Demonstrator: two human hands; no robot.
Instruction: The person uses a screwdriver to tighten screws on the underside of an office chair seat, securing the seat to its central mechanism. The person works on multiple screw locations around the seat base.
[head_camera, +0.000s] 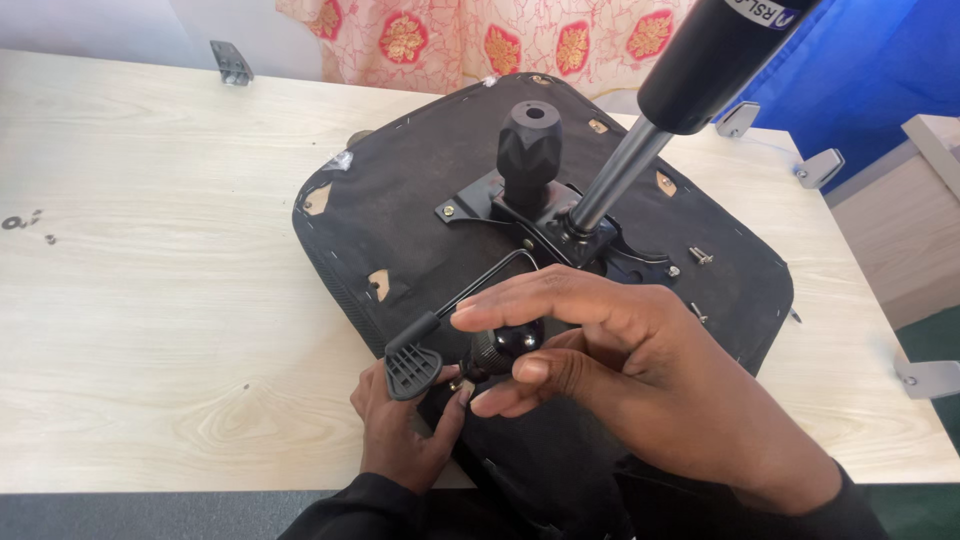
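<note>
- The right hand (640, 360) is curled around a small black rounded screwdriver handle (508, 345), thumb and fingertips pinching it, with the index finger stretched out flat above it.
- The left hand (405, 430) lies low at the near edge of the upturned black fabric-covered chair seat (400, 200); its fingers are bent narrow against that edge, just under the tool's tip. I cannot tell whether they pinch a screw there.
- Just left of the right hand sits a black plastic ribbed paddle (411, 368) on the end of a thin black bent metal lever rod (480, 280), which runs far and right toward the seat's middle.
- At the middle of the seat is a black metal mounting plate (480, 208), with a stubby black plastic knob (529, 150) standing up from it.
- Beside the knob, a grey steel gas-lift piston with a thick black cylinder (690, 70) leans up to the far right.
- Two loose silver screws (700, 257) lie on the seat, right of the plate.
- The seat rests on a pale wood-grain tabletop (150, 250).
- Small grey metal brackets (820, 167) sit near the table's right and far edges.
- Beyond the table hangs a cream cloth with red and gold flower prints (480, 40), and a blue panel (870, 70) stands to the far right.
</note>
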